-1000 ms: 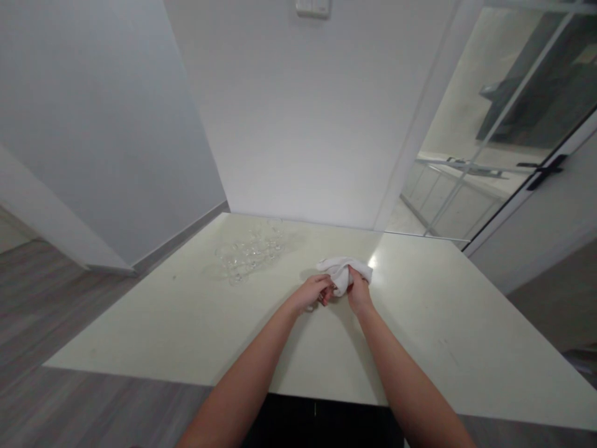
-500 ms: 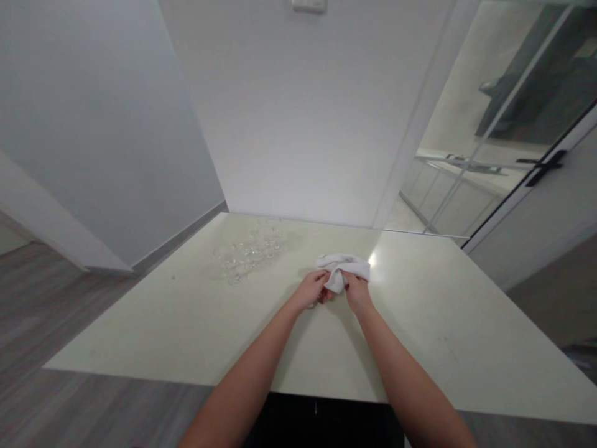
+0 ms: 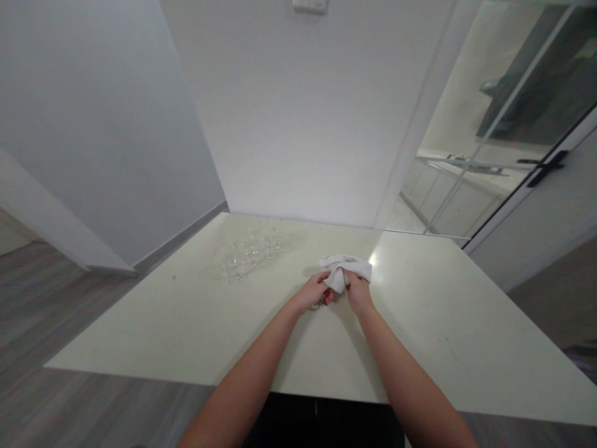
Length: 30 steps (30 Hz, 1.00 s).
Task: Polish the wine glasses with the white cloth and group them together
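Observation:
A bunched white cloth (image 3: 346, 266) is gripped in my right hand (image 3: 358, 292), whose fingers press into its near fold. My left hand (image 3: 312, 292) is closed just beside it, curled around a clear drinking glass. Only a thin pale rim of that glass (image 3: 316, 305) shows below the left palm; the cloth and fingers hide the rest. Both hands are close together above the middle of the table. Left of them stands a group of several clear glasses (image 3: 254, 252), which look stemmed.
The pale table (image 3: 186, 330) reaches back to a white wall (image 3: 298, 124). A glazed door with a black handle (image 3: 548, 168) is at the right. Grey wood-look floor (image 3: 93, 410) shows past the left and front edges.
My left hand has turned slightly, with a bit more of the glass rim showing under it. The cloth has shifted a little; the group of glasses stays put.

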Each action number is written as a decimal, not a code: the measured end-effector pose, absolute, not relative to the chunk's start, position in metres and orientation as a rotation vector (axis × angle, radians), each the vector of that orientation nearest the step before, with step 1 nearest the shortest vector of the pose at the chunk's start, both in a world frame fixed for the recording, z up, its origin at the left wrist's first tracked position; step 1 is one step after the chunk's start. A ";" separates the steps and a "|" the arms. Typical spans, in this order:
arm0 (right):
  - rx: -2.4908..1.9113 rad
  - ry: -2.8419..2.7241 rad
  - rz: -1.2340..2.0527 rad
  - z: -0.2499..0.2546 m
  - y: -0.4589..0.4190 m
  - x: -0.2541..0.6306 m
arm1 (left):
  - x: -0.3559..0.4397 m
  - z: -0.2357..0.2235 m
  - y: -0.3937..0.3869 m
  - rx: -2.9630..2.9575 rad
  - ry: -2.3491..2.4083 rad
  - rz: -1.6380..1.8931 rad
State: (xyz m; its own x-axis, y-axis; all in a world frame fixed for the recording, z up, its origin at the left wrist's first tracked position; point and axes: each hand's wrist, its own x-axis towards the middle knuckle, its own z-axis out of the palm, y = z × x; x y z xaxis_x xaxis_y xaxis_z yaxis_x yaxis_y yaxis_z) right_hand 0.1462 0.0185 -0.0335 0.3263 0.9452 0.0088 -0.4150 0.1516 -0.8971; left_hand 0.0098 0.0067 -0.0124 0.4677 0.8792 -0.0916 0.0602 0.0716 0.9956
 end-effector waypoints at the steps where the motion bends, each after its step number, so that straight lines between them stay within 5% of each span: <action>1: -0.954 -0.692 1.095 -0.032 0.018 0.146 | 0.010 -0.013 0.007 1.419 0.925 0.796; 6: -0.980 -0.722 1.046 -0.027 0.016 0.144 | 0.013 -0.014 0.006 1.760 1.043 1.026; 14: -0.901 -0.727 1.119 -0.026 0.013 0.146 | 0.011 -0.004 0.001 1.244 0.807 0.710; 30: -0.925 -0.660 1.044 -0.027 0.016 0.142 | 0.011 -0.009 0.006 1.495 1.090 0.825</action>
State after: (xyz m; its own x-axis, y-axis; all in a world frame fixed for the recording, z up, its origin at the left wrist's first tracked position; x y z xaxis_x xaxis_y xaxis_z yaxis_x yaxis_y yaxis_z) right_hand 0.1421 0.0162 -0.0268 0.3773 0.9255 0.0331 -0.4270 0.2055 -0.8806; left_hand 0.0110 0.0060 -0.0091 0.3448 0.9373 -0.0505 0.2058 -0.0230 0.9783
